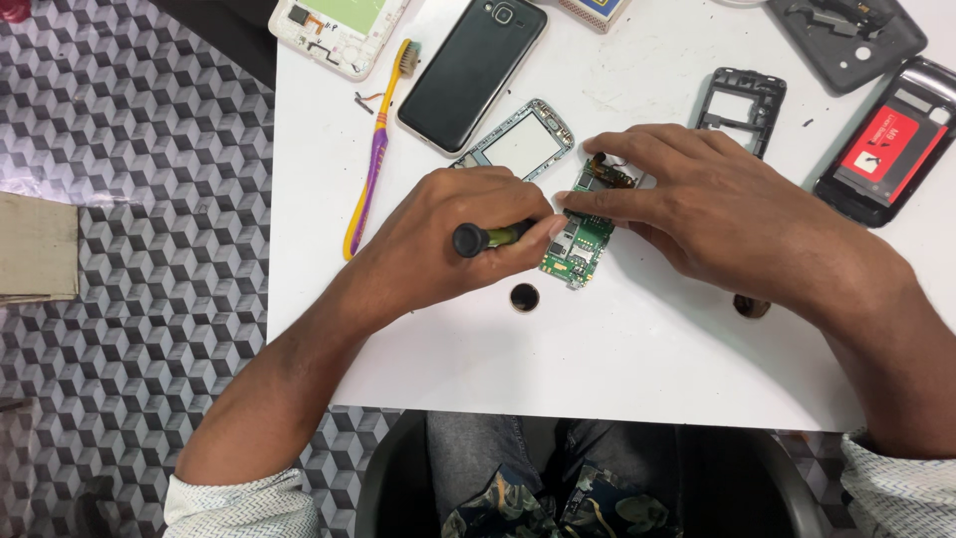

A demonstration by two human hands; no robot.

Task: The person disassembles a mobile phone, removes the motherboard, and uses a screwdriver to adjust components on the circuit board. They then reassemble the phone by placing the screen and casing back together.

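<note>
— Where the two hands meet near the middle of the white desk [637, 369], what lies under them?

— A small green printed circuit board [578, 244], flat on the desktop and bare of any casing. The right hand [717, 214] presses down on its upper end with flat, outstretched fingers; it pins the board and grips nothing. The left hand [453, 234] is clenched around a slim screwdriver with a black cap and a yellow-green shaft [488, 237], whose tip points at the board's left edge (the tip itself is hidden behind the fingers).

— How far has the work got?

— My judgement is that the stripping-down is largely done: the board is out, and a clear front frame with a silver rim [526, 139] lies just above it, a black plastic inner frame [742, 105] a little further off to the right. Whether any screw remains on the board cannot be made out.

— And further out?

— A black smartphone lying face down [473, 70], a toothbrush with a yellow and purple handle [373, 159] to its left, and a black handset with a red panel [891, 144] at the right edge. Two small dark round discs [524, 297] sit near the desk's front.
</note>
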